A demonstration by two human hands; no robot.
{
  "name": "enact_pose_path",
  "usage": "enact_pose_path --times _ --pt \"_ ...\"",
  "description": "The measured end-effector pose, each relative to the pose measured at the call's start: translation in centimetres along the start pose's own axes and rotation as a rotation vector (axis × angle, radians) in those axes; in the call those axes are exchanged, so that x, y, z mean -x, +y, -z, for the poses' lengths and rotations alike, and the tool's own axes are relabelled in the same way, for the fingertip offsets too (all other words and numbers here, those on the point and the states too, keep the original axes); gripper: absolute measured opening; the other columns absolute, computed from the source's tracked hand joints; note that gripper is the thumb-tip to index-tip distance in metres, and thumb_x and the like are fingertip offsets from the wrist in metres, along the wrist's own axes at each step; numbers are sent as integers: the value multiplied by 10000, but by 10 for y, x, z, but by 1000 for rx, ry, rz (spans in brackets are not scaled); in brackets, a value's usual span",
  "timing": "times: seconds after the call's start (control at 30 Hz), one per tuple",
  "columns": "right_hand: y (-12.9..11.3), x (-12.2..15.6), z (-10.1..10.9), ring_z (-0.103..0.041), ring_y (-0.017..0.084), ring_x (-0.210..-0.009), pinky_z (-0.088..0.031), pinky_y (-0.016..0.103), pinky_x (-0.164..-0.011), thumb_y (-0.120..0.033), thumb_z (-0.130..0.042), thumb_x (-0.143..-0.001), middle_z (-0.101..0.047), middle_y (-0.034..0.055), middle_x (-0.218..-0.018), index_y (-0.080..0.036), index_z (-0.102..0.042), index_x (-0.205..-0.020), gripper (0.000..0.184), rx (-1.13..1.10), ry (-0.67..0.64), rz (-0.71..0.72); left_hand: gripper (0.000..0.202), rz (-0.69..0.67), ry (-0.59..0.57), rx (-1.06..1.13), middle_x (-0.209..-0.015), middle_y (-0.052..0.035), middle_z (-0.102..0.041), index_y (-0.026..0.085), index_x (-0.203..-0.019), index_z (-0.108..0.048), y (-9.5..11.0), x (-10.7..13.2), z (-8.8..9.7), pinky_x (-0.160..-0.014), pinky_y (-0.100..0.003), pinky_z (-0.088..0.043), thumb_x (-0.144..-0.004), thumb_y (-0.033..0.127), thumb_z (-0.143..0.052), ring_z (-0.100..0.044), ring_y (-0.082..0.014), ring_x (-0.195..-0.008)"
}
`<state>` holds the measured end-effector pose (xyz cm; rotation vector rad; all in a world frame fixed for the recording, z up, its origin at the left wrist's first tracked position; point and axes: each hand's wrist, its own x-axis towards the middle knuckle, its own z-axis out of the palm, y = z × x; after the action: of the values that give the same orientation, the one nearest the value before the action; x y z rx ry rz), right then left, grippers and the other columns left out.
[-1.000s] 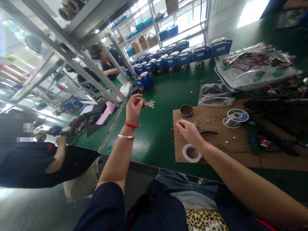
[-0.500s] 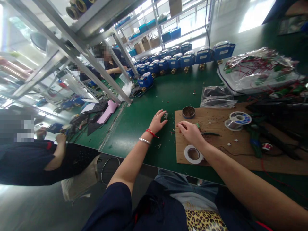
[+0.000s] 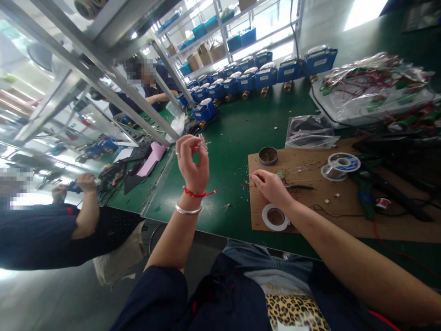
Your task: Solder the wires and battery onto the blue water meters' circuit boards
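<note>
My left hand (image 3: 193, 161) is raised above the green bench, its fingers curled around a cluster of small, shiny, silvery pieces (image 3: 202, 140). Their exact kind is too small to tell. At the left edge of the cardboard, my right hand (image 3: 270, 187) is closed in a pinch. Thin red wire ends (image 3: 245, 186) stick out by its fingertips, and a small green part (image 3: 280, 175) shows behind the knuckles; my hand hides most of it. Dark-handled pliers or cutters (image 3: 299, 187) lie beside that hand. Just below it is a white tape roll (image 3: 275, 217), with a small round tin (image 3: 268, 156) above.
Solder spools (image 3: 342, 162) and dark-green tools lie on the cardboard (image 3: 310, 216) to the right. Behind are a plastic bag (image 3: 312, 132), a wrapped tray of red-wired parts (image 3: 372, 87) and rows of blue meters (image 3: 246, 82). A metal frame and co-workers are at left.
My left hand has lifted off the bench and moved left, carrying the cluster of silvery pieces that lay by its fingers. My right hand stays nearly in place, still pinched.
</note>
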<state>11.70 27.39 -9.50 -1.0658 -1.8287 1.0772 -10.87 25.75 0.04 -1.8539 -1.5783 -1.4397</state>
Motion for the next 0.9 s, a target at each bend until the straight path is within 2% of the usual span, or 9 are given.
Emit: enact_pose_path --times 0.03,0.13,0.17,0.33,0.47,0.6,0.73,0.87,0.9 --pt "0 0 0 -558 139 -636 -371 251 -649 -296 -474 -892 -630 0 -659 -192 -618 -739 234 0 0 3 249 -59 -80 -39 -1151 -79 -545 219 -1114 -544 0 8 7 -927 -331 -487 -882 129 -533 -553 -179 -1086" --pt "0 0 0 -568 144 -652 -368 257 -652 -301 -470 -894 -637 2 -667 -192 -626 -750 238 6 -3 11 201 -129 -644 -112 -1136 -73 -577 206 -1029 -591 -14 43 16 -921 -337 -510 -844 131 -577 -582 -190 -1053" --pt "0 0 0 -572 145 -658 -368 257 -653 -303 -472 -894 -639 2 -670 -192 -628 -755 237 8 -4 12 210 -84 -717 -143 -1161 -83 -574 201 -1044 -593 -22 52 18 -926 -348 -512 -843 140 -579 -583 -199 -1063" --pt "2 0 -2 -561 138 -637 -360 258 -637 -315 -468 -896 -627 -3 -661 -195 -613 -735 248 21 -7 2 169 187 -542 -145 -1108 -94 -574 176 -1045 -577 -52 64 29 -858 -341 -529 -896 181 -497 -606 -178 -937" --pt "2 0 -1 -563 145 -645 -362 264 -644 -314 -481 -890 -627 0 -661 -194 -622 -746 235 33 -13 7 281 206 -639 -113 -1163 -93 -585 180 -1059 -599 -63 66 17 -972 -389 -477 -784 132 -632 -566 -222 -1101" --pt "1 0 0 -578 148 -670 -377 264 -671 -304 -478 -890 -639 4 -683 -192 -627 -770 221 41 -21 28 222 256 -653 -110 -901 -48 -635 183 -914 -611 -67 72 -5 -848 -383 -519 -719 124 -699 -617 -205 -873" --pt "0 2 0 -568 146 -655 -370 264 -651 -320 -470 -895 -633 7 -675 -193 -621 -751 244 50 -25 17 174 307 -530 -82 -868 -32 -608 190 -965 -537 -43 56 1 -741 -316 -526 -834 249 -635 -599 -155 -768" --pt "-1 1 -1 -550 136 -622 -367 261 -635 -315 -466 -893 -642 8 -689 -190 -622 -758 241 50 -44 18 252 141 -120 66 -1093 -51 -569 241 -1108 -480 -5 47 21 -877 -329 -517 -880 241 -587 -599 -153 -959" --pt "-1 1 -1 -551 136 -623 -370 260 -640 -311 -465 -893 -646 9 -692 -190 -622 -761 238 51 -47 22 267 76 -88 62 -1122 -58 -564 243 -1113 -482 -1 51 24 -924 -354 -504 -871 216 -592 -588 -169 -1026"
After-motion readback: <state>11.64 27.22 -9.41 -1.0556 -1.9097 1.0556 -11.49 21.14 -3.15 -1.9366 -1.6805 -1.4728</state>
